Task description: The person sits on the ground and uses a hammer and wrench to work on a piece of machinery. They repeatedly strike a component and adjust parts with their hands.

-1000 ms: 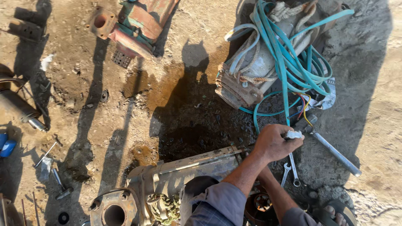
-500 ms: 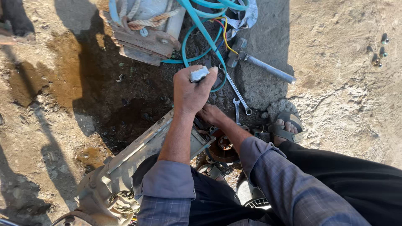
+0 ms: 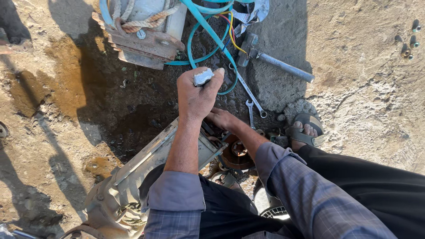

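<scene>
We note our left hand [image 3: 197, 95] fisted around a small grey metal piece [image 3: 203, 77], raised at 12 o'clock above the motor housing [image 3: 146, 168]. Right hand [image 3: 221, 118] touches the housing's end; grip unclear. Wrenches [image 3: 251, 99] at 2 o'clock.

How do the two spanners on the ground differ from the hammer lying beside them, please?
The spanners are thin, flat and bright; the hammer is thicker, with a round grey handle and a blocky head. The spanners lie close to the person's right hand; the hammer lies farther up, its head by the turquoise hose. The spanners run steeply; the hammer slants more gently. All are metal tools resting untouched on dirt.
</scene>
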`<control>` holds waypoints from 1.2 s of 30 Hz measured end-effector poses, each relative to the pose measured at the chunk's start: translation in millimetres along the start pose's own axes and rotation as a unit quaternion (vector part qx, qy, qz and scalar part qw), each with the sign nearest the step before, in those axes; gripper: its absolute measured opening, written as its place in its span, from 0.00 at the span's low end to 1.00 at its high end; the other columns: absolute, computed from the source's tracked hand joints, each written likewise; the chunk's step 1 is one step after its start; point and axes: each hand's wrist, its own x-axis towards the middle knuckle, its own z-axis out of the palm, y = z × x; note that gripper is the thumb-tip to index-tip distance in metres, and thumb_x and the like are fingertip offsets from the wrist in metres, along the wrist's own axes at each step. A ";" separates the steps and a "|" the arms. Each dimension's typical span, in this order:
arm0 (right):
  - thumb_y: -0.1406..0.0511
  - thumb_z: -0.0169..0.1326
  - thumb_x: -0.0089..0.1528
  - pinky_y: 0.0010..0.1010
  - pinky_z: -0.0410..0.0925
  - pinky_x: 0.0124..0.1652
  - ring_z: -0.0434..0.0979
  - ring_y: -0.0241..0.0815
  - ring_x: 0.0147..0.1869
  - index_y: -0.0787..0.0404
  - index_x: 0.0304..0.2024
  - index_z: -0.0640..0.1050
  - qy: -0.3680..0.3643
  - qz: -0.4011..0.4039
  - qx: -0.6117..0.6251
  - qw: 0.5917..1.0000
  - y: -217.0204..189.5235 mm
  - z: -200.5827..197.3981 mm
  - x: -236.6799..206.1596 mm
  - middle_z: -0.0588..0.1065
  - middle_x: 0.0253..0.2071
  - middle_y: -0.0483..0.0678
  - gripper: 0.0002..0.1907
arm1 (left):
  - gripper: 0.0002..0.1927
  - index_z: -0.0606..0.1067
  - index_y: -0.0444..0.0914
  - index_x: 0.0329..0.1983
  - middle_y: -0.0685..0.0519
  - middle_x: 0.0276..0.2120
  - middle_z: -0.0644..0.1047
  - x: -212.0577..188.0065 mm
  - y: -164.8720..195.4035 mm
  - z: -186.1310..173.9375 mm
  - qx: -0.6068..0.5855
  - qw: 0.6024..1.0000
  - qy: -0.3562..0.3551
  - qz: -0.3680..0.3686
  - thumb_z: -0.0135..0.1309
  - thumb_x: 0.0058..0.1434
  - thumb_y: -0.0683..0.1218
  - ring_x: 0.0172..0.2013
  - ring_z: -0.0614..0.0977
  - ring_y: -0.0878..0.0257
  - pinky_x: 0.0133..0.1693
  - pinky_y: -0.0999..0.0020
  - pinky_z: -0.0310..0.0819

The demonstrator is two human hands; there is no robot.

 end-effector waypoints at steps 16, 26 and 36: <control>0.46 0.41 0.67 0.50 0.62 0.67 0.66 0.56 0.71 0.64 0.66 0.69 -0.043 -0.041 0.054 0.997 -4.5 -1.8 -4.6 0.68 0.64 0.62 0.35 | 0.20 0.72 0.41 0.21 0.61 0.17 0.65 -1.3 -10.2 0.9 0.037 0.999 -0.011 0.016 0.59 0.68 0.51 0.20 0.66 0.73 0.23 0.66 0.60; 0.50 0.44 0.67 0.49 0.62 0.67 0.70 0.55 0.70 0.61 0.67 0.68 -0.050 -0.003 0.059 0.997 -6.5 -5.4 -7.6 0.72 0.64 0.60 0.31 | 0.19 0.72 0.41 0.23 0.61 0.18 0.65 -3.2 -8.5 2.5 0.031 0.999 -0.017 0.009 0.59 0.69 0.51 0.21 0.67 0.73 0.24 0.65 0.61; 0.49 0.43 0.69 0.46 0.58 0.69 0.65 0.54 0.73 0.61 0.68 0.66 -0.052 -0.068 0.096 0.992 -7.7 -3.4 -11.1 0.69 0.66 0.59 0.32 | 0.19 0.73 0.39 0.22 0.61 0.18 0.68 -2.9 -6.2 3.9 0.032 0.999 -0.013 0.007 0.60 0.67 0.49 0.21 0.68 0.74 0.23 0.66 0.60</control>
